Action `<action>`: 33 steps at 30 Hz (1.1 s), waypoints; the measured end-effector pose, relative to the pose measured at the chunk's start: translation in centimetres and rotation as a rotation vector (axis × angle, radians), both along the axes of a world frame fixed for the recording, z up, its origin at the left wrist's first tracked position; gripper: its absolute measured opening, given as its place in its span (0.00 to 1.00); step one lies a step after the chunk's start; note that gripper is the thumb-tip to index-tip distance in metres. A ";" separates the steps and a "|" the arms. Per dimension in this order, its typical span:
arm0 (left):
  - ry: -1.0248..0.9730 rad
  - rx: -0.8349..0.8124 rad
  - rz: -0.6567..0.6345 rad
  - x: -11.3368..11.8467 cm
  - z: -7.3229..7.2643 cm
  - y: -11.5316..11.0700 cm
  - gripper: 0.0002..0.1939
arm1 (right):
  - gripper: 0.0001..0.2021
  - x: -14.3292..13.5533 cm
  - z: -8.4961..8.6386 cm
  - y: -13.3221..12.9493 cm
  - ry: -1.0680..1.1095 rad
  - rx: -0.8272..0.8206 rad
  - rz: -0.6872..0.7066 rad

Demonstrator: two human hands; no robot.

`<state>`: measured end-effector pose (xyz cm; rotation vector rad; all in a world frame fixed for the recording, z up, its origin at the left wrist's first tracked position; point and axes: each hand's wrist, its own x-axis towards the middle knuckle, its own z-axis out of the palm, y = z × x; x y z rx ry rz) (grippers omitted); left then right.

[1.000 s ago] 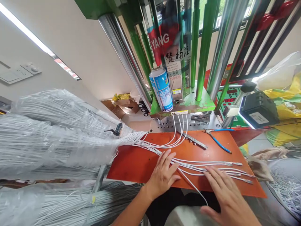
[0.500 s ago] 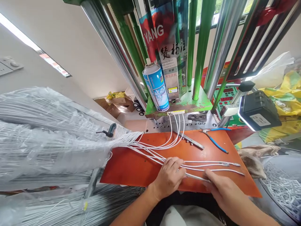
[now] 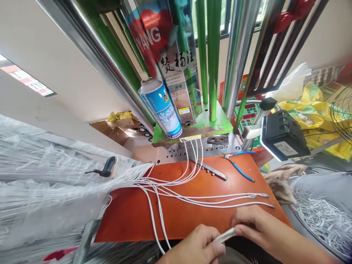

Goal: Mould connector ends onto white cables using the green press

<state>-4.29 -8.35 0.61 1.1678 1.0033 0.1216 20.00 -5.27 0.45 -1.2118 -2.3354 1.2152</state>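
Near the front edge of the orange board [image 3: 132,220], my left hand [image 3: 202,244] is closed around white cables [image 3: 162,220] that run down from the bundle at the left. My right hand [image 3: 254,225] pinches the ends of these cables [image 3: 226,235], to the right of my left hand. Three more white cables [image 3: 220,206] lie across the board beyond my hands, their tips at the right. Further back, several white cables [image 3: 187,161] curve up into the green press [image 3: 192,135].
Blue-handled pliers [image 3: 242,171] and a metal bar [image 3: 213,170] lie on the board. A spray can [image 3: 162,110] stands on the press. Plastic-wrapped cables [image 3: 49,194] fill the left; a bin of white scraps [image 3: 324,216] stands at right, below a black lamp [image 3: 284,134].
Both hands have moved down toward my body with the held cables, which now bend over the board's front edge. The three other cables stay on the board. The camera view has shifted.
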 end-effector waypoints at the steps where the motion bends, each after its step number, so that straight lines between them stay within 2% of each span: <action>1: -0.026 -0.040 0.044 0.4 -0.6 0.2 0.26 | 0.16 -0.5 -0.4 0.1 0.026 -0.057 -0.045; 3: -0.106 -0.113 0.088 1.3 -1.3 0.8 0.29 | 0.19 -1.8 -0.9 0.4 0.066 -0.163 -0.109; 6: -0.214 -0.151 0.169 2.6 -1.4 2.0 0.31 | 0.20 -3.7 -1.0 1.2 0.077 -0.059 -0.231; 8: -0.232 -0.104 0.285 2.9 -1.0 3.4 0.32 | 0.20 -4.4 -1.2 2.5 0.133 0.018 -0.266; 10: -0.231 -0.055 0.422 2.6 -0.7 5.1 0.31 | 0.19 -4.3 -1.8 4.5 0.154 0.166 -0.354; 12: -0.230 -0.014 0.528 1.9 -0.6 7.0 0.28 | 0.17 -3.8 -2.8 6.6 0.046 0.398 -0.456; 14: -0.196 0.063 0.579 1.2 -0.8 8.6 0.25 | 0.15 -3.4 -4.0 8.3 -0.104 0.575 -0.436; 15: -0.160 0.115 0.594 0.9 -1.1 9.3 0.24 | 0.15 -3.2 -4.6 8.8 -0.149 0.613 -0.393; 18: -0.065 0.202 0.582 0.8 -2.0 10.6 0.24 | 0.15 -2.4 -5.5 8.6 -0.187 0.622 -0.382; 21: -0.012 0.218 0.484 1.0 -2.5 10.8 0.23 | 0.14 -1.2 -6.1 7.4 -0.182 0.588 -0.435; 24: 0.033 0.262 0.417 1.4 -2.6 10.7 0.21 | 0.14 -0.3 -6.5 6.6 -0.162 0.624 -0.410; 33: 0.012 0.151 0.393 2.6 -3.6 11.0 0.24 | 0.16 -0.2 -6.7 7.0 -0.147 0.634 -0.324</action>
